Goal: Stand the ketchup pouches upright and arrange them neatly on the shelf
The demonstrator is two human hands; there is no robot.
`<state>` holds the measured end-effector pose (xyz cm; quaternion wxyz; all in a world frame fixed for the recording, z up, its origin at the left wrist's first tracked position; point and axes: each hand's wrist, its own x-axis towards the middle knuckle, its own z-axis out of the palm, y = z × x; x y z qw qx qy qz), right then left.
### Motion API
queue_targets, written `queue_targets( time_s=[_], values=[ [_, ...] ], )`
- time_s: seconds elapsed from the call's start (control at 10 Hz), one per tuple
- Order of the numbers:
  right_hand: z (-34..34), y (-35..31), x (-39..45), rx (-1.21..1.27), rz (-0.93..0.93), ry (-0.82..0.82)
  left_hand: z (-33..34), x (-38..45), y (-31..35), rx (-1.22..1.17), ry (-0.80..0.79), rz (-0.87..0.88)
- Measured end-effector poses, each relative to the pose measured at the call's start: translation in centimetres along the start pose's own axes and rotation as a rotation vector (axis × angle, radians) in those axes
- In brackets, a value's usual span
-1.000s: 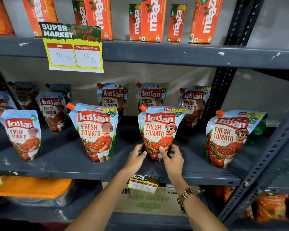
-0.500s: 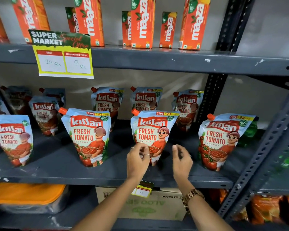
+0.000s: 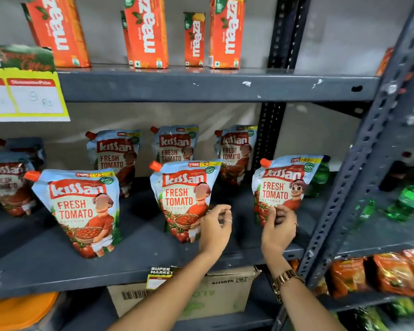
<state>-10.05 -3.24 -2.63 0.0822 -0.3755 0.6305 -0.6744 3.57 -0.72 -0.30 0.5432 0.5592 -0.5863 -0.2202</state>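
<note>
Head view: ketchup pouches stand upright in two rows on the grey shelf (image 3: 129, 266). The right hand (image 3: 279, 225) pinches the lower edge of the rightmost front pouch (image 3: 282, 185); the left hand (image 3: 214, 229), fingers loosely curled and empty, hovers beside the middle front pouch (image 3: 182, 197). Juice cartons (image 3: 146, 32) line the shelf above.

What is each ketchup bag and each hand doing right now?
Front left pouch: upright, untouched.
Front middle pouch: upright, left hand beside it, open.
Front right pouch: upright, leaning slightly; right hand at its lower edge, grip unclear.
Back-row pouches: upright.
</note>
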Motion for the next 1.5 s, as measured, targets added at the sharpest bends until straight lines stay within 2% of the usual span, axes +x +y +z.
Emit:
queue_targets(
  time_s=[0.1,0.2,0.3,0.4,0.5,0.6,0.7,0.9,1.2,1.3,1.4,1.5],
  values=[
    [-0.9,0.6,1.3,-0.037,0.041,0.007,1.7,0.3,0.2,-0.021,-0.047,-0.026],
    [-1.7,1.3,2.0,-0.023,0.120,-0.054,3.7,0.9,0.5,-0.068,-0.164,-0.143],
    [-2.3,1.9,2.2,0.051,0.252,-0.160,5.3,1.5,0.9,-0.054,-0.323,-0.262],
    [-2.6,2.3,2.1,0.059,0.277,-0.274,6.5,1.8,0.8,-0.023,-0.507,-0.346],
    [-2.8,2.4,2.8,0.024,0.272,-0.342,7.0,1.8,1.4,-0.135,-0.626,-0.407],
    [-3.0,2.3,3.6,-0.012,0.259,-0.401,7.2,1.5,1.5,-0.202,-0.647,-0.444],
    [-2.8,2.0,3.2,-0.045,0.237,-0.428,6.9,1.3,1.1,-0.204,-0.597,-0.454],
    [-1.7,1.3,1.2,-0.030,0.220,-0.500,4.7,1.6,0.0,-0.111,-0.522,-0.455],
    [-1.6,0.8,0.2,-0.006,0.214,-0.527,1.8,0.8,0.0,-0.105,-0.629,-0.470],
    [-1.6,0.2,-0.1,0.001,0.221,-0.520,1.4,0.8,0.2,-0.119,-0.658,-0.490],
    [-1.6,0.0,-0.6,-0.040,0.138,-0.422,1.0,0.4,0.3,-0.119,-0.582,-0.447],
    [-1.6,-1.1,-1.2,-0.080,0.036,-0.282,0.3,0.2,0.3,-0.104,-0.436,-0.350]
  ],
)
